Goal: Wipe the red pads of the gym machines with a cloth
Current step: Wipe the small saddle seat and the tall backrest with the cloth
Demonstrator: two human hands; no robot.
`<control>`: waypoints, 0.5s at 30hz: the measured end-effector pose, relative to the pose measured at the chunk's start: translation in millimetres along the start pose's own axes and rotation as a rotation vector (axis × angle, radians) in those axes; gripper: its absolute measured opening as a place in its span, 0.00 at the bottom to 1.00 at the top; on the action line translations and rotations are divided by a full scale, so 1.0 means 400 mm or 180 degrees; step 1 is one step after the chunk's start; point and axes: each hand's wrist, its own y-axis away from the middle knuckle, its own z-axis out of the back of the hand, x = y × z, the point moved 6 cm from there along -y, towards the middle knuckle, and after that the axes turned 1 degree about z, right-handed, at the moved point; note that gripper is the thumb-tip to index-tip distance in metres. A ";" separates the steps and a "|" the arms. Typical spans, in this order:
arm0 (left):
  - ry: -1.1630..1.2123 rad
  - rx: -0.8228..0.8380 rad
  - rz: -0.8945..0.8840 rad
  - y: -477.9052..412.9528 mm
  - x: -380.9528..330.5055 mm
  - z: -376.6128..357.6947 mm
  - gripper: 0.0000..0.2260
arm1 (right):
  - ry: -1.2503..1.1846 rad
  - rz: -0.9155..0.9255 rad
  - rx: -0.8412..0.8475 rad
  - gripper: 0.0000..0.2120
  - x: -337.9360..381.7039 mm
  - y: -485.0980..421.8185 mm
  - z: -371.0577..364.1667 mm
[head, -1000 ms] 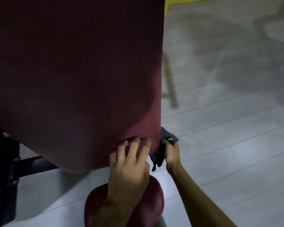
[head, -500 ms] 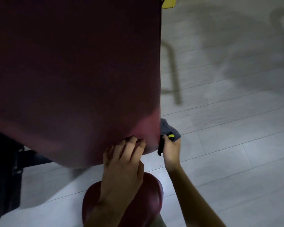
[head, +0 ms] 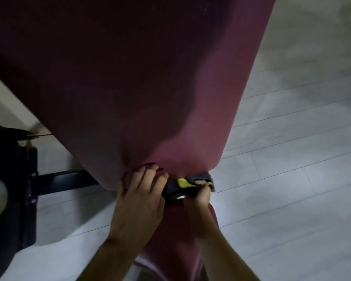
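Handling | we're pinching floppy-looking dark grey cloth with yellow patch (head: 183,187) in our right hand (head: 199,199) | left hand (head: 140,201) is pressing open-fingered on probably-slick red vinyl pad (head: 170,88)

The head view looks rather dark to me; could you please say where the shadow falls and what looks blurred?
In the head view the scene is dim: a deep shadow covers most of the large red pad, leaving only its lower right strip lit; the floor at right is brighter; the left hand, right hand and cloth look slightly soft.
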 end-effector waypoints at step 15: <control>0.0247 -0.0363 -0.0179 0.111 0.212 -0.024 0.17 | 0.0240 -0.0418 0.0104 0.06 -0.347 0.019 -0.059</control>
